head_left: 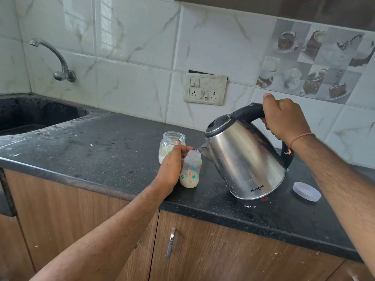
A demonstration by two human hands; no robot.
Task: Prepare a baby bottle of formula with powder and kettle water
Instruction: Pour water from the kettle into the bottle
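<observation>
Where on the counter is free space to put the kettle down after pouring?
The widest bare patch of counter lies between the sink and the powder jar. A narrower strip runs along the wall under the switchboard. It is crowded around the bottle, the jar, the left hand, the kettle and the white lid.

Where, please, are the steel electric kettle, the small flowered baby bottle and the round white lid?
steel electric kettle (243, 159), head view, on its body.
flowered baby bottle (190, 175), head view, on its milky lower half.
round white lid (306, 191), head view, on its top.
</observation>
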